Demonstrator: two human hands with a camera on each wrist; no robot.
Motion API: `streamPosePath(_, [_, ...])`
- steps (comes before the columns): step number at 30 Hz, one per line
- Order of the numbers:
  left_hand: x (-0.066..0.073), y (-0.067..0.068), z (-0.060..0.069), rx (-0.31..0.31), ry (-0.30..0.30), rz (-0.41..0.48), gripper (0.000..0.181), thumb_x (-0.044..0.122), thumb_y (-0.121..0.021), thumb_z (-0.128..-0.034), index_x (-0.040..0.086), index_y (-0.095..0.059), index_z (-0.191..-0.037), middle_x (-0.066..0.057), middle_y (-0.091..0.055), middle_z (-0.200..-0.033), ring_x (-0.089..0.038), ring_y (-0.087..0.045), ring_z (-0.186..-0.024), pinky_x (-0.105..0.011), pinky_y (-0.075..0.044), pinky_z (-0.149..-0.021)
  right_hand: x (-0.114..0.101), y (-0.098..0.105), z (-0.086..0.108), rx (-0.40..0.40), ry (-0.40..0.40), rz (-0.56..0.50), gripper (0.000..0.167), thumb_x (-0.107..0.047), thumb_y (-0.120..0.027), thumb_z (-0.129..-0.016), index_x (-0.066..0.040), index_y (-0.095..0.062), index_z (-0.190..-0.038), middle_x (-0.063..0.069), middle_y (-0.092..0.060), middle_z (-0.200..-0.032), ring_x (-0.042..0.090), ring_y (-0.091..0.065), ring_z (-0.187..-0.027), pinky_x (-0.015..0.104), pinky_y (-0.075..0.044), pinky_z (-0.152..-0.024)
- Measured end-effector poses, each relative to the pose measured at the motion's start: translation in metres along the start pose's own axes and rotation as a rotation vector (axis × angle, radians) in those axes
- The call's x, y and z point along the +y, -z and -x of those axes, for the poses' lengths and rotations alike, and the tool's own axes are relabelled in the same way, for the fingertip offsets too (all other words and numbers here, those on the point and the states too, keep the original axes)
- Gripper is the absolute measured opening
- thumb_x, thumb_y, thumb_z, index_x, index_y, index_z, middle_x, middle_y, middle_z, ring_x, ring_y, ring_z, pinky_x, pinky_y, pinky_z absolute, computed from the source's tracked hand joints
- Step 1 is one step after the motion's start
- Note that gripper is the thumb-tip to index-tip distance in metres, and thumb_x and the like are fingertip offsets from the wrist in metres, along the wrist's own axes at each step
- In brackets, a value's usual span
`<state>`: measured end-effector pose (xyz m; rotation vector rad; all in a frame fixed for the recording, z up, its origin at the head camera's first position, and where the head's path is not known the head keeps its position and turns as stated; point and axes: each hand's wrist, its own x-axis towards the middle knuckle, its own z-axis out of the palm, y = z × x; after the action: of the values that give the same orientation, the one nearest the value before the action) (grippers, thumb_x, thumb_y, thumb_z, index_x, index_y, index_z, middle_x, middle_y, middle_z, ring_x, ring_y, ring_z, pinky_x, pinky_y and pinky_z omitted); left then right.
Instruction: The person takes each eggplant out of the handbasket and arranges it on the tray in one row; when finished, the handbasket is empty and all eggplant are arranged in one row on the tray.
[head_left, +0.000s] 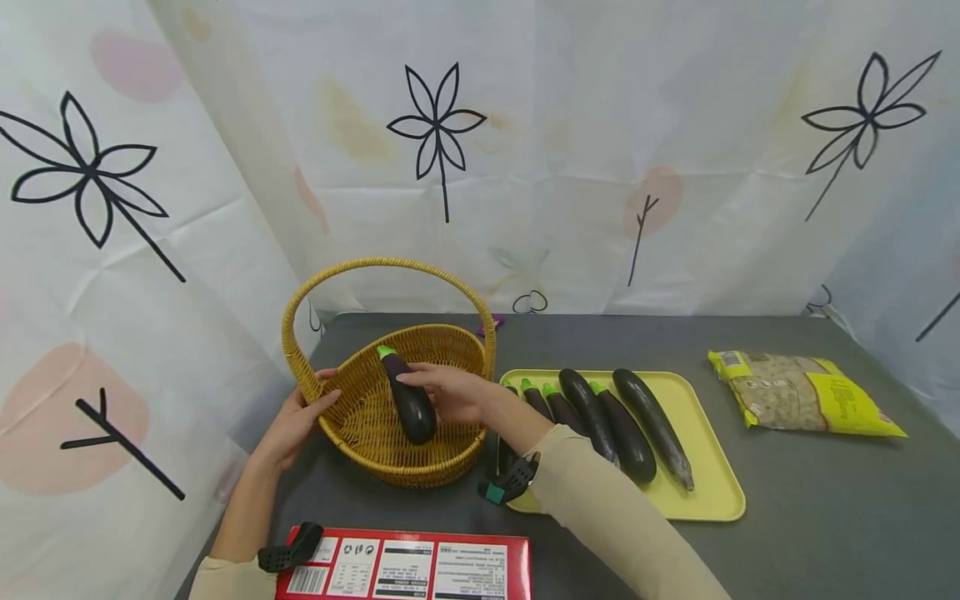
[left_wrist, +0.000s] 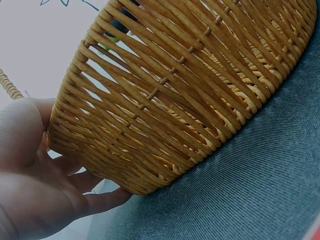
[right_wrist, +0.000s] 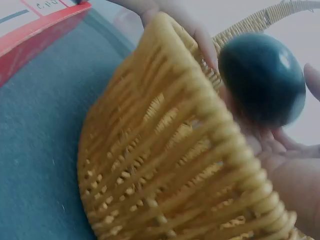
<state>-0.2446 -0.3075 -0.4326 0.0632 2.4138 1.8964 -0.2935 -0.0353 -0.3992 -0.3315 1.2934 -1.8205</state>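
Note:
A dark purple eggplant (head_left: 411,404) with a green stem end is held by my right hand (head_left: 457,393) over the inside of the wicker basket (head_left: 420,477). In the right wrist view the eggplant's rounded end (right_wrist: 262,80) shows above the basket rim, fingers and thumb around it. My left hand (head_left: 292,425) grips the basket's left side. As the left wrist view shows, its thumb lies at the rim and its fingers (left_wrist: 107,200) reach along the outer wall. No other vegetable can be seen inside the basket.
Right of the basket, a yellow tray (head_left: 705,467) bears several eggplants (head_left: 626,437), partly hidden by my right arm. A yellow bag (head_left: 810,393) lies farther right. A red and white box (head_left: 405,567) is at the near edge. The basket's tall handle (head_left: 390,263) arches overhead.

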Motion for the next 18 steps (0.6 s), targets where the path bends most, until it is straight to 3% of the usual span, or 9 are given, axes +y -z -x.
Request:
streamPosePath(9, [-0.004, -0.002, 0.001, 0.006, 0.004, -0.003, 0.062, 0.035, -0.052, -0.0992, 0.005, -0.026, -0.147, -0.018, -0.039, -0.135, -0.017, -0.054, -0.107, -0.031, -0.046, -0.083, -0.001, -0.002, 0.012, -0.004, -0.024, 0.099, 0.047, -0.012, -0.053, -0.099, 0.003, -0.034, -0.139, 0.025, -0.046, -0.135, 0.038, -0.049, -0.119, 0.04, -0.045, -0.086])
streamPosePath(18, [0.0, 0.0, 0.001, 0.002, 0.008, -0.011, 0.062, 0.035, -0.05, -0.1, 0.006, -0.024, -0.148, -0.02, -0.035, -0.138, -0.02, -0.052, -0.11, -0.032, -0.045, -0.085, -0.011, 0.006, 0.041, 0.133, -0.037, 0.278, 0.059, -0.018, -0.06, -0.095, 0.0, -0.033, -0.145, 0.016, -0.047, -0.131, 0.028, -0.049, -0.117, 0.044, -0.038, -0.097])
